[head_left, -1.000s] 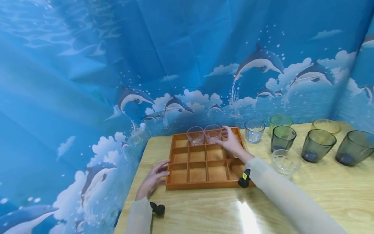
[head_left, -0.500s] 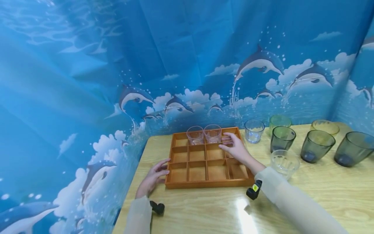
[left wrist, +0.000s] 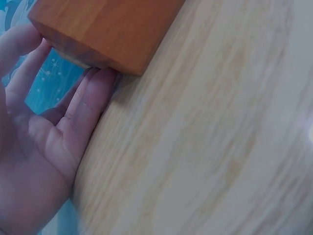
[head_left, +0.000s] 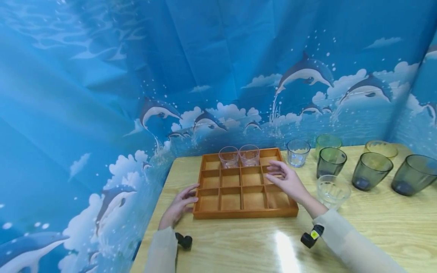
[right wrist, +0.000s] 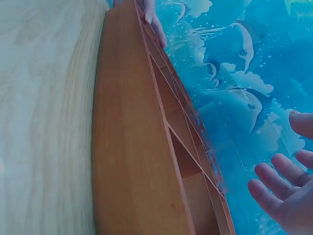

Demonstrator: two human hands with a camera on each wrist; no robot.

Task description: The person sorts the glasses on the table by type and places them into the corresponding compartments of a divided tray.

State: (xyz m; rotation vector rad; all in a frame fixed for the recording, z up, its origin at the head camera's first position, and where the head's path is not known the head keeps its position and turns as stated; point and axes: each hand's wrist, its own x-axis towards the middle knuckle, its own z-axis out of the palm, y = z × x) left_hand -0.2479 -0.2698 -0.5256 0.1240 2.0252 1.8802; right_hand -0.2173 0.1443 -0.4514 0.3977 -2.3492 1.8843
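Backdrop: smooth, lightly creased blue sheeting (head_left: 218, 68) printed with dolphins, clouds and water.
Surface: pale wood-grain top (head_left: 239, 246), glossy enough for a bright streak of reflection near the front.
Tray: rectangular orange-brown wooden tray (head_left: 246, 215) lying flat towards the back of the surface, thin dividers making three rows of four square compartments.
Sleeves: off-white cloth (head_left: 358, 235), softly wrinkled.
Left hand: beside the tray (head_left: 177, 206), fingers extended and parted, their tips touching its left wall.
Right hand: above the tray's right-hand compartments (head_left: 288, 182), fingers apart and gently bent, thumb separate.
Grey tumblers: three smoky, flaring glasses (head_left: 372, 170), upright to the right of the tray.
Amber glass: low, round-rimmed (head_left: 381, 148), partly behind the middle tumbler.
Clear glass: wide-mouthed, with ribbed sides (head_left: 333, 191).
Green glass: translucent (head_left: 327, 141), behind the nearest tumbler.
Blue glass: bluish, tapering (head_left: 298, 152), just beside the tray's back right corner.
Pink glasses: two faintly pink, transparent cups (head_left: 249, 156), upright in the back row's middle two compartments.
Wrist devices: small, black, one at each cuff (head_left: 312, 236).
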